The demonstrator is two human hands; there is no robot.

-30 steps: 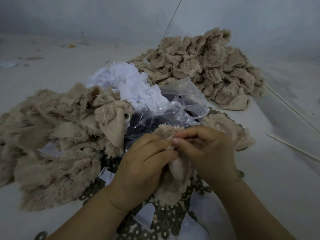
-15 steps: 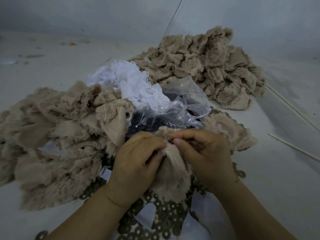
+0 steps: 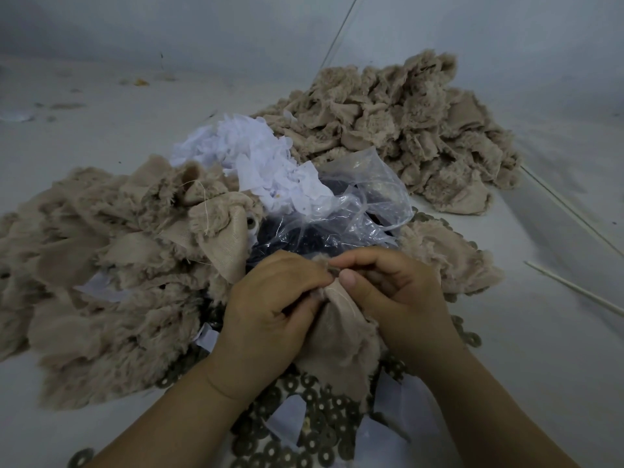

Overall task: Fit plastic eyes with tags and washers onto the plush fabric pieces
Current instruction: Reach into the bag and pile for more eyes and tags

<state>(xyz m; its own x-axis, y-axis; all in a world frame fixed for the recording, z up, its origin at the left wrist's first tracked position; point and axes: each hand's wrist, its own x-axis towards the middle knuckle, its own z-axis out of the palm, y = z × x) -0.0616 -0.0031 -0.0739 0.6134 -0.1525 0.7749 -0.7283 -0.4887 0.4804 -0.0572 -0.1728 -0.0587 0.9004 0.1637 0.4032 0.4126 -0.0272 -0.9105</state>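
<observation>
Two bare hands meet over a tan plush piece (image 3: 337, 336) held just above a spread of round washers (image 3: 304, 430) on the pale bench (image 3: 526, 349). The left hand (image 3: 270, 315) and right hand (image 3: 395, 298) both pinch its top edge with curled fingers. Behind sit a clear bag of dark plastic eyes (image 3: 341, 224), white tags (image 3: 250, 157) and plush piles. No writing is readable. Compared with half a second ago, the grip is nearly unchanged.

A pale grey floor (image 3: 101, 136) carries two heaps of beige plush fabric pieces, one at left (image 3: 101, 265), one farther back at right (image 3: 405, 130). Dark metal ring washers (image 3: 314, 430) lie scattered nearest, thin white sticks (image 3: 574, 292) at right.
</observation>
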